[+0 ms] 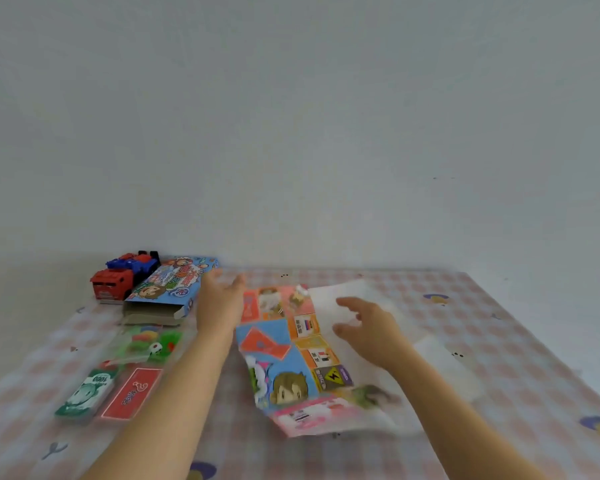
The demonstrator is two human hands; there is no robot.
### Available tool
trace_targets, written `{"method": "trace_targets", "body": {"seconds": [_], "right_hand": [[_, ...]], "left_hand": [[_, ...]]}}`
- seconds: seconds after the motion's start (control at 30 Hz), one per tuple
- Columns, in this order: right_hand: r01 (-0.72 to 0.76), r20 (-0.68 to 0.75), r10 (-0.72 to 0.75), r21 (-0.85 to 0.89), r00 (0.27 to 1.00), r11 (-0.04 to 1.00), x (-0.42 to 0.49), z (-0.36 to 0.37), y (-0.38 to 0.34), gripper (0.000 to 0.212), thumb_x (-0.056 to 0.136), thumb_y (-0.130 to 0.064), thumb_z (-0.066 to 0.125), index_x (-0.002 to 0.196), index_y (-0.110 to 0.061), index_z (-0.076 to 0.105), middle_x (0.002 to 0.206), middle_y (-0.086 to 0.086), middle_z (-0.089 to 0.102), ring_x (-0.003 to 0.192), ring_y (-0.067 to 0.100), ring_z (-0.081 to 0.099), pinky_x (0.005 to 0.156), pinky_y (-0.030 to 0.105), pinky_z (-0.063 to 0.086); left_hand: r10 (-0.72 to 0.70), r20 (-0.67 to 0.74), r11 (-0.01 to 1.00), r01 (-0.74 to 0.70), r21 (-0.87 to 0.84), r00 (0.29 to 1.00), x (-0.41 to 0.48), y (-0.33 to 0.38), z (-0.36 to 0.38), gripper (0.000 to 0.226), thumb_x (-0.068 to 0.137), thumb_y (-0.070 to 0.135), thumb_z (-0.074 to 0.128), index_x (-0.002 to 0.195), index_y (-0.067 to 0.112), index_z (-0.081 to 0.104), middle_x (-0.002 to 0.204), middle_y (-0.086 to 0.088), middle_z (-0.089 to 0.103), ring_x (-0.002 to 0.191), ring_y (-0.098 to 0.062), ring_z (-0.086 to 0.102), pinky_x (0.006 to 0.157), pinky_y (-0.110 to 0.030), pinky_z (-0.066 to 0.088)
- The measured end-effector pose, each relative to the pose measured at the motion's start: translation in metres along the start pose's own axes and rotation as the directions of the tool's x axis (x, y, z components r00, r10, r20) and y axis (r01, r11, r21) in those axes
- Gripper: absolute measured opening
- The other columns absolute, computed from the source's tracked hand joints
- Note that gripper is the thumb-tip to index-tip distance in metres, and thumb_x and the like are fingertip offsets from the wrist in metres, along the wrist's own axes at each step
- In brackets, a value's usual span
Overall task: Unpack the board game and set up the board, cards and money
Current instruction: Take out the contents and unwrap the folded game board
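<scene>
the board (284, 355), a colourful printed paper sheet, lies partly unfolded at the centre of the frame on the checked worktop (499, 341). its right part is turned over and shows a white back. the left hand (222, 299) is at the board's upper left corner, its grip spread with the fingers straight; blur hides whether it touches the sheet. the right hand (364, 327) is over the white back, its grip loosely spread and pinching nothing that can be made out. at centre left of the frame the blue game box (174, 285) lies with its near end open, and a red and blue toy truck (118, 282) stands just beside it on the left. below the box sits a clear bag of green pieces (149, 344). at lower left, a green money stack (87, 393) marked 1000 lies just beside a red card deck (132, 393).
</scene>
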State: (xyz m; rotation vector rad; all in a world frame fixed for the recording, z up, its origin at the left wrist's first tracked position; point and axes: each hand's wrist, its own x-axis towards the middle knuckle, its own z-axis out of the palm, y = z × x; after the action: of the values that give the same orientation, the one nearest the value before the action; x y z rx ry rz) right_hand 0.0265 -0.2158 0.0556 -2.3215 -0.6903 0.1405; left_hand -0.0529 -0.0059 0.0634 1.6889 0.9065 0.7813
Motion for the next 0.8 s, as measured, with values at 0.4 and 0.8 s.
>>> {"method": "trace_targets", "body": {"seconds": [0.4, 0.8], "right_hand": [[-0.095, 0.011, 0.100, -0.201, 0.995, 0.975, -0.011, 0.006, -0.002, 0.026, 0.085, -0.026, 0.059, 0.109, -0.021, 0.068, 0.108, 0.000, 0.067, 0.095, 0.016, 0.060, 0.077, 0.025, 0.048], [-0.143, 0.164, 0.209, -0.345, 0.964, 0.928, -0.044, -0.008, -0.014, 0.054, 0.079, -0.054, 0.067, 0.118, -0.016, 0.059, 0.117, 0.003, 0.063, 0.101, 0.019, 0.060, 0.079, 0.029, 0.050]], "left_hand": [[0.289, 0.581, 0.512, -0.636, 0.578, 0.760, -0.042, -0.051, 0.030, 0.059, 0.084, 0.066, 0.045, 0.136, 0.040, 0.041, 0.153, 0.008, 0.025, 0.142, -0.017, 0.018, 0.115, -0.048, 0.011], [0.323, 0.474, 0.498, -0.573, 0.651, 0.819, -0.046, -0.054, 0.040, 0.054, 0.090, 0.060, 0.039, 0.138, 0.035, 0.040, 0.148, 0.004, 0.032, 0.140, -0.018, 0.021, 0.113, -0.051, 0.015]]}}
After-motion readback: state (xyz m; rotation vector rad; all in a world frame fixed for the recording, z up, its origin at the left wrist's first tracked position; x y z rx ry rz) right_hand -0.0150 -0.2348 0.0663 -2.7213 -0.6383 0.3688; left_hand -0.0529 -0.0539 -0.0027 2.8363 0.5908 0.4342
